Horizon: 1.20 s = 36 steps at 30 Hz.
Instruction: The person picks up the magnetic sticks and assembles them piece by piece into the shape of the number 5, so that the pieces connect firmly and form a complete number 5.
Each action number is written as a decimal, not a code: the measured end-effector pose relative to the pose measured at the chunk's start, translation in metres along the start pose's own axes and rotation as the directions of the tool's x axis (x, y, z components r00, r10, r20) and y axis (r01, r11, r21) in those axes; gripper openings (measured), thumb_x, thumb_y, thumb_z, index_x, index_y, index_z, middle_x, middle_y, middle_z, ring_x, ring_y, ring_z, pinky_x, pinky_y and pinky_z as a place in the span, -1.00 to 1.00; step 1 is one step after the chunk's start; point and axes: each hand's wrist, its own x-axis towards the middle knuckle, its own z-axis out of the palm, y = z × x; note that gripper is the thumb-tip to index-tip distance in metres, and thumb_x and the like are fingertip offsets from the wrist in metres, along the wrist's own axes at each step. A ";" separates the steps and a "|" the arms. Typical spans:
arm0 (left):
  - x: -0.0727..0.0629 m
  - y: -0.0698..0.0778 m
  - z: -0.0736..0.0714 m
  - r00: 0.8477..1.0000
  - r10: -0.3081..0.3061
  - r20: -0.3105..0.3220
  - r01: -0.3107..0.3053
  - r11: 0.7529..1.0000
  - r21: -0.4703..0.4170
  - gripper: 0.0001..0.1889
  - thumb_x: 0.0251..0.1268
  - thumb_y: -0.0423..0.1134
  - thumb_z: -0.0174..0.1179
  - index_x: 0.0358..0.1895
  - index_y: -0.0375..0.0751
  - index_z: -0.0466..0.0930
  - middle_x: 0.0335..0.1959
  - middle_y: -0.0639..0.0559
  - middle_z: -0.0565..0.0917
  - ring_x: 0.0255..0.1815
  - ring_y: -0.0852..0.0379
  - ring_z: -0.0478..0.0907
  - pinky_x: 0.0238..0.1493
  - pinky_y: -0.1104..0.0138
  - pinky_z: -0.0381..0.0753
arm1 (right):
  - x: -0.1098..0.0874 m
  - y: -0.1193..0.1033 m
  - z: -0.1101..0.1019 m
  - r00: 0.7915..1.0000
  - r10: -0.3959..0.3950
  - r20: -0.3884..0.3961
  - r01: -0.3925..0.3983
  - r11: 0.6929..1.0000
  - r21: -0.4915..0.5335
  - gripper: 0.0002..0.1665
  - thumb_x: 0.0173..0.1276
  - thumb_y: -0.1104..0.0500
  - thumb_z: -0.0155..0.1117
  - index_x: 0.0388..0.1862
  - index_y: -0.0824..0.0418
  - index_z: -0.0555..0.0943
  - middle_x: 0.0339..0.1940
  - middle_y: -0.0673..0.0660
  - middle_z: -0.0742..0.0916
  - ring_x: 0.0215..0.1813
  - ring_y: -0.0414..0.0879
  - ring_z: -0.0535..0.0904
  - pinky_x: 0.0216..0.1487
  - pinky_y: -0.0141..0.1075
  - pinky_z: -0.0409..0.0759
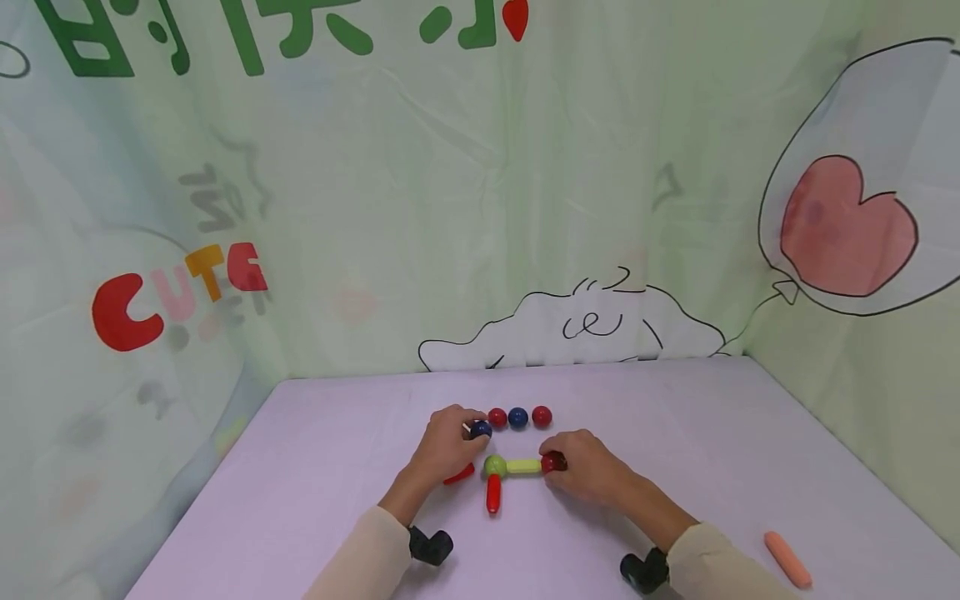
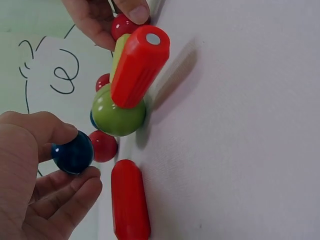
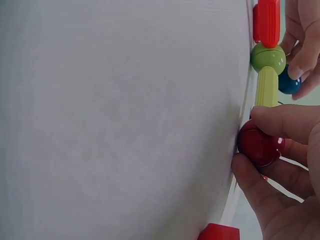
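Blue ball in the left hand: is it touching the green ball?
Apart. The head view shows a strip of pale purple tabletop between the blue ball in the left hand and the green ball.

Glossy blue ball (image 2: 75, 155) aloft near green ball (image 1: 495, 466), yellow-green rod (image 1: 523, 467) between green ball and glossy red ball (image 3: 260, 147).

dark blue ball (image 2: 73, 154), deep red ball (image 3: 257, 146), green ball (image 1: 495, 466), yellow-green stick (image 1: 523, 467), red sticks (image 1: 492, 493), lilac table (image 1: 247, 508)
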 end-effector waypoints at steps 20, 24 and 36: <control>-0.025 -0.001 -0.013 0.997 0.072 0.011 -0.070 0.988 -0.135 -0.76 0.25 -0.22 0.41 -0.05 -0.08 0.65 -0.18 0.09 0.66 -0.26 0.17 0.58 -0.26 0.38 0.67 | 0.001 0.003 0.001 0.998 0.061 0.005 -0.062 0.996 0.064 -0.54 0.15 0.21 0.59 0.07 0.15 0.73 -0.10 0.01 0.71 -0.01 -0.04 0.54 0.06 -0.10 0.67; -0.029 -0.004 -0.014 0.996 0.090 0.024 -0.085 0.985 -0.149 -0.70 0.21 -0.21 0.45 -0.02 -0.14 0.65 -0.19 0.10 0.66 -0.26 0.17 0.59 -0.26 0.39 0.66 | 0.002 0.004 0.001 0.997 0.081 -0.005 -0.081 0.995 0.061 -0.53 0.15 0.21 0.59 0.08 0.14 0.73 -0.07 0.03 0.72 0.03 -0.03 0.54 0.07 -0.10 0.67; -0.044 -0.006 -0.015 0.988 0.110 0.106 -0.090 0.979 -0.180 -0.70 0.09 -0.23 0.53 -0.10 -0.07 0.71 -0.27 0.15 0.61 -0.27 0.15 0.55 -0.26 0.39 0.62 | 0.011 0.010 -0.001 0.997 0.075 -0.024 -0.074 0.996 0.054 -0.51 0.14 0.22 0.60 0.09 0.19 0.73 -0.10 0.03 0.73 -0.02 -0.05 0.56 0.04 -0.12 0.68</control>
